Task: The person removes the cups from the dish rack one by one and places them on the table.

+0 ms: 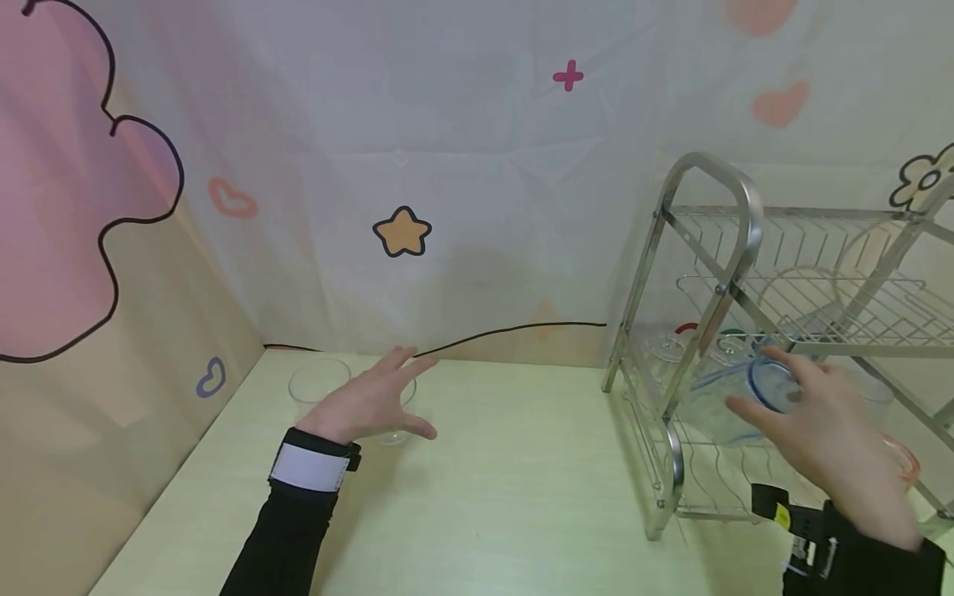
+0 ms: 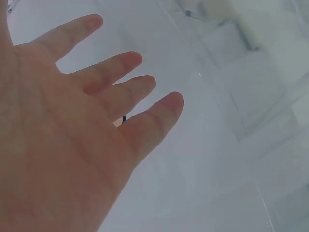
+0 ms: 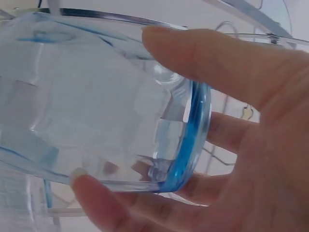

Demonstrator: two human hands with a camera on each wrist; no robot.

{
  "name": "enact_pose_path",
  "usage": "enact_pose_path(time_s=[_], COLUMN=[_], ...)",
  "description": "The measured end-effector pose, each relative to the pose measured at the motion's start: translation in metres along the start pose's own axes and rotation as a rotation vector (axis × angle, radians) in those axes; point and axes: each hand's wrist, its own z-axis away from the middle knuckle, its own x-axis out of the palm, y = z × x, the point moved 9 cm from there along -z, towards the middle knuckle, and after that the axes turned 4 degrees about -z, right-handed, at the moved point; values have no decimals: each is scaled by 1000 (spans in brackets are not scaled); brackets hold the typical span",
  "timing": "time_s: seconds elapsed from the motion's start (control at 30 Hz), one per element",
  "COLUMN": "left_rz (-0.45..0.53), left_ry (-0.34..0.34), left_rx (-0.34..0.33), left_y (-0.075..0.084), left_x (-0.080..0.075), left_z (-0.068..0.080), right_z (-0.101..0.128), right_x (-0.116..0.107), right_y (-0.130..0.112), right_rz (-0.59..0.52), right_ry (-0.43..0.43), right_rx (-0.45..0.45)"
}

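My right hand is at the lower shelf of a metal dish rack. It grips a clear, blue-tinted glass, which lies tilted. In the right wrist view the thumb is on one side of the glass and the fingers curl around the other, near its thick blue end. My left hand hovers above the table with fingers spread and holds nothing. Beside and behind it are two clear glasses, one with its rim to the left, the other partly hidden by the hand.
More clear glassware stands at the back of the lower shelf. Round clear plates stand on the upper shelf. An orange-red handle shows right of my right hand. A printed cloth hangs behind the pale table.
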Motion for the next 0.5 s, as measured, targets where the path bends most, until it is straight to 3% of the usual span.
enact_pose_path(time_s=[0.17,0.4,0.5], left_rz=[-8,-3,-5], left_ry=[21,24,27], left_rx=[52,72,81], left_y=[9,15,17], left_x=[-1,-2,-2], left_z=[0,1,1], right_z=[11,23,28], right_x=[-10,-23,-25], right_y=[-2,-9,-8], right_rz=[24,54,53], right_ry=[1,1,-7], right_rx=[33,-39,-21])
